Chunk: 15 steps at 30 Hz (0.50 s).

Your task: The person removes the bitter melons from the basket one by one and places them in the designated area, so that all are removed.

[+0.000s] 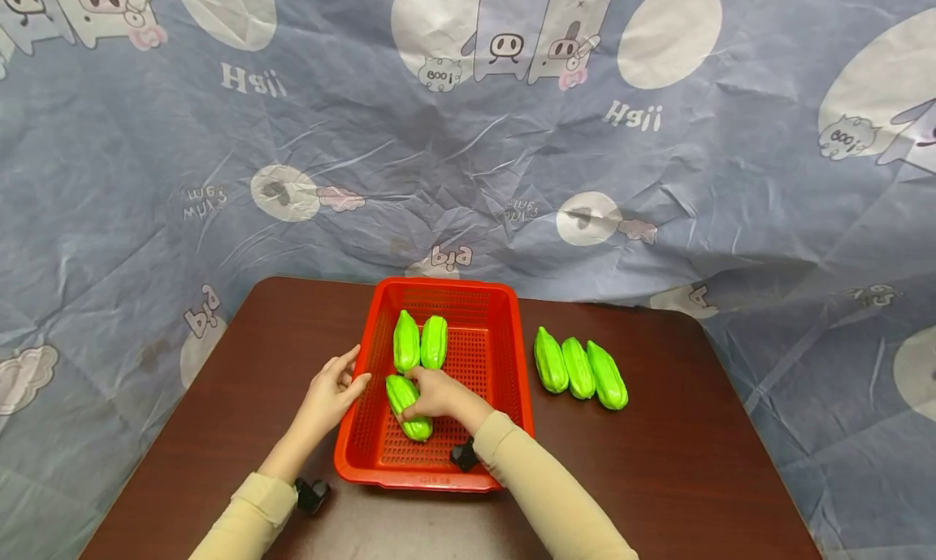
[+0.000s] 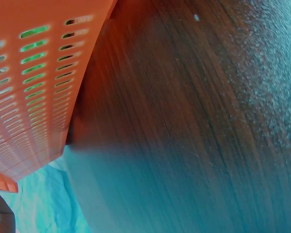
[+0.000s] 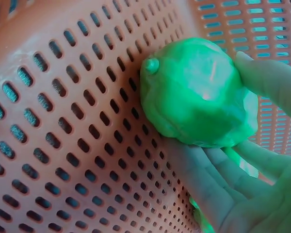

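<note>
A red plastic basket (image 1: 521,365) with slotted walls sits on the table. My left hand (image 1: 332,393) holds its left rim, the thumb over the edge and the fingers along the outside. In the left wrist view, only a bit of that hand (image 2: 1,213) shows beside the basket wall (image 2: 43,97). Inside the basket, my right hand (image 1: 442,399) grips a bright green ridged gourd (image 1: 400,393), which lies slanted near the left side. The right wrist view shows thumb and fingers on opposite sides of the gourd (image 3: 194,92). Two similar gourds, left (image 1: 406,342) and right (image 1: 435,340), lie farther back.
Three more green gourds lie side by side on the brown table (image 1: 680,430), right of the basket; the middle one (image 1: 578,368) touches its neighbours. A patterned grey-blue cloth (image 1: 439,162) hangs behind the table. Black wrist devices (image 1: 312,495) sit by both cuffs.
</note>
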### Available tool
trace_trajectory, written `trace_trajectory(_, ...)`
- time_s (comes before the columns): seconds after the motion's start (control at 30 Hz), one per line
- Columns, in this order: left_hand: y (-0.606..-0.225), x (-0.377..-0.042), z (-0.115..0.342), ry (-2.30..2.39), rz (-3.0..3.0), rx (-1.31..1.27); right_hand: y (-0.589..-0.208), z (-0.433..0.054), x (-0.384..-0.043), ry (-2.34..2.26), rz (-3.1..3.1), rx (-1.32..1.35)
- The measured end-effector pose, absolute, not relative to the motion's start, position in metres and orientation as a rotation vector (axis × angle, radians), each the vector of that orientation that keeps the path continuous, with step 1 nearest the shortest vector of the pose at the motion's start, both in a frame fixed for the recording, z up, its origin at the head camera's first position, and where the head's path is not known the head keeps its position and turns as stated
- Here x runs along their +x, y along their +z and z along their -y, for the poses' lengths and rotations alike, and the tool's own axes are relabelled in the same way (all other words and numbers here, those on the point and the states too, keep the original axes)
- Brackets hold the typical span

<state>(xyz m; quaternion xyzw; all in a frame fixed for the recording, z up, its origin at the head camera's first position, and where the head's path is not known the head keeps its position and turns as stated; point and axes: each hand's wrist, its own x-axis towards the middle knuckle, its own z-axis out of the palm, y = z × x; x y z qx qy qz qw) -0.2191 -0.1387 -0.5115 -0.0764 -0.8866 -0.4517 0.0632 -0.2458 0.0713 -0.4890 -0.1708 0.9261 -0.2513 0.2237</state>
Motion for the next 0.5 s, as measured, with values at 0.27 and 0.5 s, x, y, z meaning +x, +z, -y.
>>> trace_trajectory(0.27, -0.513, -0.218, 0.137, -1.366, 2.665, -0.242, -0.477, -0.081, -0.247, -0.8, -2.534, -0.441)
trace_trajectory(0.5, -0.512, -0.218, 0.137, -1.346, 2.665, -0.253, -0.45, -0.094, -0.246, -0.922, -2.547, -0.452)
